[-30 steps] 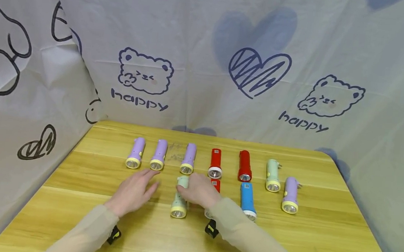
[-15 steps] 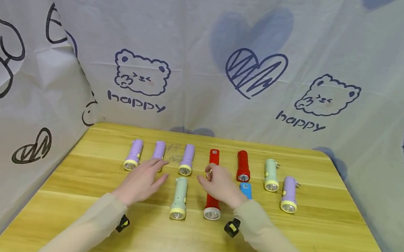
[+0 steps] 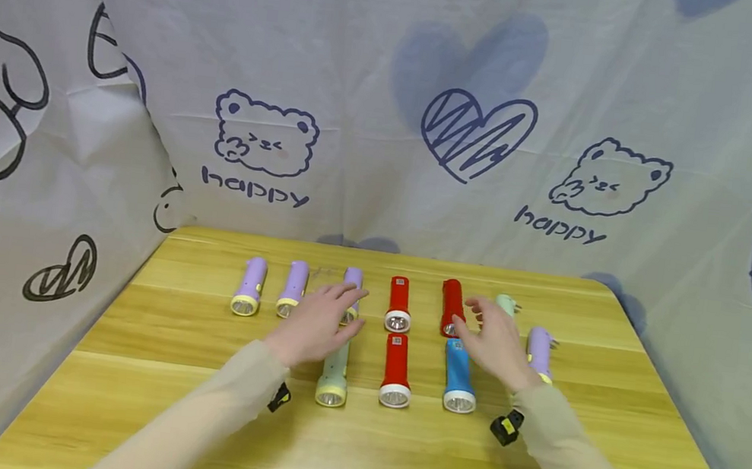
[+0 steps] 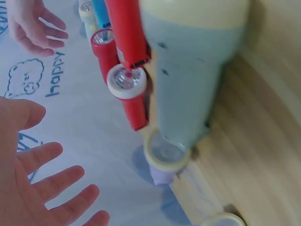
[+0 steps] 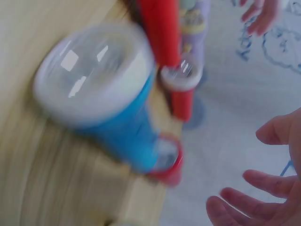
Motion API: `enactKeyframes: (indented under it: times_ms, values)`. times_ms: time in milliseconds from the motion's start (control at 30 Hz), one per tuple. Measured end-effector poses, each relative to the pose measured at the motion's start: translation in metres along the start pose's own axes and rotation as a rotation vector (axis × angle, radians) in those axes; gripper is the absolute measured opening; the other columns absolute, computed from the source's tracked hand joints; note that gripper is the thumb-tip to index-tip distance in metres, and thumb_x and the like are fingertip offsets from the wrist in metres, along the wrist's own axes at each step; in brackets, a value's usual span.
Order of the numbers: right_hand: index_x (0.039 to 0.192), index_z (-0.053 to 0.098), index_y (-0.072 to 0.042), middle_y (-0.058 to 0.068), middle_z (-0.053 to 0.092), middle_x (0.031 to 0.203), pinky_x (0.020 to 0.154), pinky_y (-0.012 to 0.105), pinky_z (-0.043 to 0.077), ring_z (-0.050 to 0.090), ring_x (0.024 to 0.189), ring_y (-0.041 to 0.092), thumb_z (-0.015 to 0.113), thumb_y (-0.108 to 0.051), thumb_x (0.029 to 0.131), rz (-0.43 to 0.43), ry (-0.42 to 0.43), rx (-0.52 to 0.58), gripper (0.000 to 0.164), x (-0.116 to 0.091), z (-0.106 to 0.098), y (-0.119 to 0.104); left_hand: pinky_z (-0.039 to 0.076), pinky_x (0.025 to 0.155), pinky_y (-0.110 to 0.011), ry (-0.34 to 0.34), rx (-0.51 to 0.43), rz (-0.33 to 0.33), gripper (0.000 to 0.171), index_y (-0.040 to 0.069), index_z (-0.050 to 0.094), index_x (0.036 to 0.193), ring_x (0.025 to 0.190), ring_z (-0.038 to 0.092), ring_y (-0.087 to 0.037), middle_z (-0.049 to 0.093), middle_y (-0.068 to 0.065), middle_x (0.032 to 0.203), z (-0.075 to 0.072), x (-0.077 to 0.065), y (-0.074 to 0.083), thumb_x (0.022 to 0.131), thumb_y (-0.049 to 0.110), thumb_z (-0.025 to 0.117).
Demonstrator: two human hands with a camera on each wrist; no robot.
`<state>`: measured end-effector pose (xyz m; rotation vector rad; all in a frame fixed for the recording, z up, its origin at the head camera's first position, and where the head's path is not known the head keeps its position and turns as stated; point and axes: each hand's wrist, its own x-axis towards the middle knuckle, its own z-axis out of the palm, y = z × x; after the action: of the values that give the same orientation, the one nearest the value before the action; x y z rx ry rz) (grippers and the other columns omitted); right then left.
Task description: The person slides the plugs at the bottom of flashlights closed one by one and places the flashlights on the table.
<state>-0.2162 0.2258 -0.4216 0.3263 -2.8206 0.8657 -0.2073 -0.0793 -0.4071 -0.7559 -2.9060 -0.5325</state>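
Observation:
In the head view my left hand (image 3: 319,320), fingers spread, hovers over a pale green flashlight (image 3: 333,383) and partly hides a purple flashlight (image 3: 353,275) behind it. My right hand (image 3: 497,343) is held above the table with nothing in its grasp, right of a blue flashlight (image 3: 457,377). Its thumb and index overlap a dark red flashlight (image 3: 452,300). Another pale green flashlight (image 3: 506,303) and a purple one (image 3: 538,349) are partly covered by that hand. Two red flashlights (image 3: 396,363) with white heads lie in line between the hands.
Two more purple flashlights (image 3: 252,279) lie at the back left. All the flashlights rest on a wooden table (image 3: 407,459) with their lenses toward the front. A printed cloth (image 3: 371,150) hangs behind the table and along both sides.
The right hand has left the front pale green flashlight and swung right, past the red and blue ones. My left hand has shifted right, over that green flashlight.

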Motion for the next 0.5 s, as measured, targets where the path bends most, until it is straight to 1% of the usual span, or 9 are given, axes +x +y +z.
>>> enactKeyframes:
  times_ms: [67, 167, 267, 400, 500]
  values:
    - [0.131, 0.056, 0.004, 0.029, 0.061, 0.127, 0.093, 0.056, 0.054, 0.061, 0.112, 0.043, 0.062, -0.025, 0.098, 0.0, 0.02, -0.035, 0.045, 0.0, -0.003, 0.013, 0.041, 0.115, -0.057, -0.014, 0.017, 0.009, 0.053, 0.013, 0.047, 0.15, 0.14, 0.047, -0.04, 0.048, -0.016, 0.154, 0.001, 0.005, 0.006, 0.103, 0.036, 0.055]
    - [0.133, 0.055, 0.005, 0.03, 0.058, 0.128, 0.092, 0.059, 0.053, 0.059, 0.113, 0.045, 0.062, -0.025, 0.097, -0.01, 0.054, -0.123, 0.047, 0.0, -0.007, 0.03, 0.043, 0.113, -0.06, -0.029, 0.062, 0.023, 0.053, 0.014, 0.047, 0.15, 0.142, 0.046, -0.039, 0.047, -0.015, 0.155, 0.002, 0.013, 0.015, 0.102, 0.037, 0.055]
    - [0.135, 0.053, 0.005, 0.032, 0.056, 0.129, 0.091, 0.062, 0.053, 0.059, 0.113, 0.048, 0.063, -0.024, 0.096, -0.024, 0.069, -0.195, 0.049, 0.001, -0.011, 0.043, 0.041, 0.115, -0.06, -0.061, 0.124, 0.036, 0.053, 0.017, 0.046, 0.151, 0.144, 0.044, -0.036, 0.045, -0.013, 0.157, 0.004, 0.021, 0.024, 0.103, 0.04, 0.053]
    - [0.137, 0.051, 0.005, 0.035, 0.053, 0.13, 0.088, 0.064, 0.053, 0.056, 0.114, 0.051, 0.063, -0.023, 0.096, -0.024, 0.051, -0.237, 0.051, 0.004, -0.017, 0.054, 0.037, 0.119, -0.056, -0.109, 0.17, 0.06, 0.054, 0.019, 0.043, 0.153, 0.146, 0.042, -0.033, 0.043, -0.011, 0.159, 0.009, 0.031, 0.033, 0.105, 0.044, 0.048]
    - [0.139, 0.05, 0.003, 0.037, 0.051, 0.133, 0.088, 0.066, 0.053, 0.054, 0.116, 0.053, 0.061, -0.023, 0.096, -0.012, 0.023, -0.262, 0.052, 0.007, -0.02, 0.058, 0.035, 0.121, -0.055, -0.126, 0.176, 0.073, 0.056, 0.02, 0.042, 0.154, 0.146, 0.041, -0.033, 0.042, -0.01, 0.16, 0.012, 0.037, 0.04, 0.105, 0.046, 0.047]
